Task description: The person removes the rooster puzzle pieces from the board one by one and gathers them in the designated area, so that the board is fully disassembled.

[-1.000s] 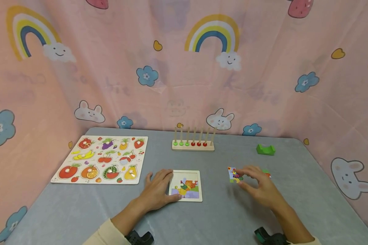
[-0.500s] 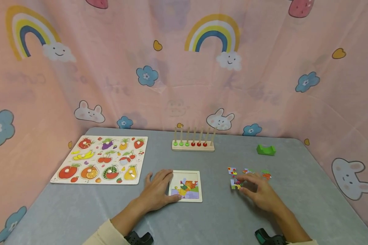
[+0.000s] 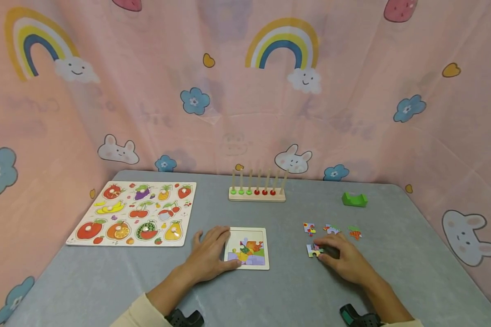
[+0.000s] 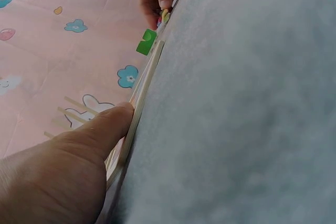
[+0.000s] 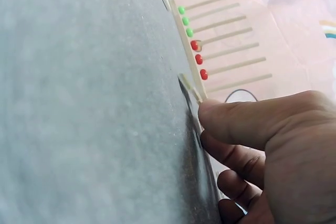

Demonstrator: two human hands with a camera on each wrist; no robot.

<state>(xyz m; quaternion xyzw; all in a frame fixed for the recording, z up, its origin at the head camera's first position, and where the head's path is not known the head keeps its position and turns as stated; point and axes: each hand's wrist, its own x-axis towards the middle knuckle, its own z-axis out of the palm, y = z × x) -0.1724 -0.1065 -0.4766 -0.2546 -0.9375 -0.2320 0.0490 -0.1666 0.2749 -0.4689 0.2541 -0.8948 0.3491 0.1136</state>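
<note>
My left hand (image 3: 208, 254) holds the left side of a small wooden puzzle tray (image 3: 247, 232), its thumb on the lower left of the frame. Part of a colourful picture is filled in along the tray's lower part. Over to the right, my right hand (image 3: 345, 259) pinches a jigsaw piece (image 3: 312, 250) between thumb and fingers, low at the table top. The right wrist view shows this piece (image 5: 190, 85) edge-on beyond the thumb. Several loose pieces lie just past that hand, among them a red and yellow piece (image 3: 309, 228) and an orange and green piece (image 3: 355, 233).
A fruit peg board (image 3: 132, 213) lies at the table's left. At the back stands a wooden rack (image 3: 257, 197) with upright pegs and green and red beads. A green curved block (image 3: 354, 200) sits at the back right. A pink patterned cloth hangs behind.
My right hand has brought the pinched jigsaw piece nearer to me and down towards the table, uncovering the loose pieces behind it. The left hand stays on the tray.
</note>
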